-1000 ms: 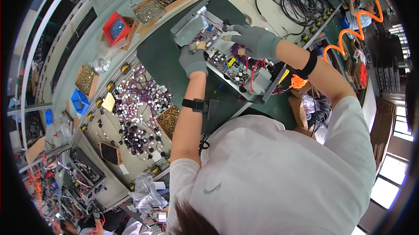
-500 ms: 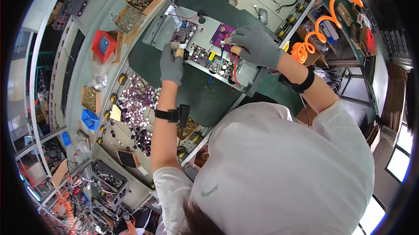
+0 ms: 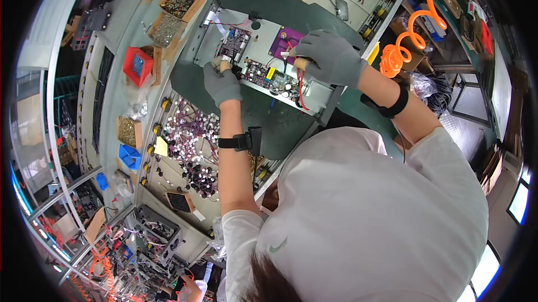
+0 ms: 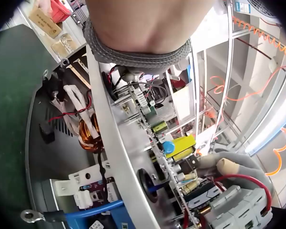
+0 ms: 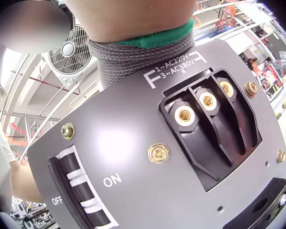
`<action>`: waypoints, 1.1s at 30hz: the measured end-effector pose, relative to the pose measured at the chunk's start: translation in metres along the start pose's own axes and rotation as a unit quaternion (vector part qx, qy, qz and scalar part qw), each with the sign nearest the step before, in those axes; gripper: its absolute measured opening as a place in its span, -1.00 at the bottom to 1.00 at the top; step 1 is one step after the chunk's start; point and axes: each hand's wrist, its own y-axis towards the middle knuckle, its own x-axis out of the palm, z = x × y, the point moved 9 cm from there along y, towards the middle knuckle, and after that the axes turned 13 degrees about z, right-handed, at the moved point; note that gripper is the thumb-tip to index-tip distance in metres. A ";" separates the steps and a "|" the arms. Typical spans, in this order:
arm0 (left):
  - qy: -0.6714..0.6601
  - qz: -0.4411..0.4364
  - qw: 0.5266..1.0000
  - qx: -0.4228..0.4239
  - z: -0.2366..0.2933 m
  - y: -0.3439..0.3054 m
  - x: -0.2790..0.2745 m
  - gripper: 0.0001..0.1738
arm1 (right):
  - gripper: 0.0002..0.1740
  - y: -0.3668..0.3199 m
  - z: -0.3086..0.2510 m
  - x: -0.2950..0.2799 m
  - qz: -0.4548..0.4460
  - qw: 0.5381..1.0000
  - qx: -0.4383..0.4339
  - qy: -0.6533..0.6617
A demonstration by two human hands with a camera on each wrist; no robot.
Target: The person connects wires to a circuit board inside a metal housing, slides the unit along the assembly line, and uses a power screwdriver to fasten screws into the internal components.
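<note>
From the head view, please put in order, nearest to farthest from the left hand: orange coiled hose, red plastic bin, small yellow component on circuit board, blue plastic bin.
1. Small yellow component, right of the left hand.
2. Red plastic bin, to the left.
3. Blue plastic bin, lower left.
4. Orange coiled hose, far right.

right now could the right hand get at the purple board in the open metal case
Probably yes: the right hand is already beside the purple board, and no cover lies over it. The red wires close by and the white connector at its fingertips may get in the way.
</note>
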 end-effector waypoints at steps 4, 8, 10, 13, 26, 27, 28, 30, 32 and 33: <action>0.120 -0.035 0.983 0.134 0.016 -0.005 0.002 -0.72 | -0.72 -0.001 0.002 0.000 0.002 1.000 0.010 -0.001; 0.149 -0.064 0.974 0.160 0.017 -0.003 0.003 -0.67 | -0.73 -0.001 0.003 0.001 0.018 1.000 -0.004 -0.007; 0.095 -0.062 0.984 0.139 0.009 0.001 0.003 -0.70 | -0.73 -0.001 0.003 0.000 0.022 1.000 -0.004 -0.007; 0.036 -0.055 0.995 0.076 0.007 -0.003 0.003 -0.73 | -0.74 -0.001 0.003 0.000 0.021 1.000 0.000 -0.008; 0.100 -0.086 0.982 0.136 0.019 0.000 0.003 -0.74 | -0.76 -0.001 0.003 -0.001 0.044 0.999 -0.013 -0.017; 0.135 -0.095 0.972 0.169 0.024 0.001 0.004 -0.74 | -0.76 -0.001 0.002 0.000 0.043 0.999 -0.016 -0.022; 0.170 -0.104 0.959 0.201 0.030 0.000 0.006 -0.73 | -0.76 -0.001 0.002 0.000 0.042 0.999 -0.017 -0.021; 0.177 -0.110 0.956 0.205 0.036 0.000 0.007 -0.73 | -0.77 -0.001 -0.001 0.000 0.035 0.998 -0.028 -0.037; 0.183 -0.117 0.954 0.208 0.043 0.002 0.009 -0.73 | -0.77 -0.001 -0.002 0.000 0.034 0.998 -0.023 -0.038; 0.208 -0.130 0.942 0.230 0.048 0.002 0.012 -0.73 | -0.78 -0.001 -0.001 0.000 0.033 0.999 -0.018 -0.039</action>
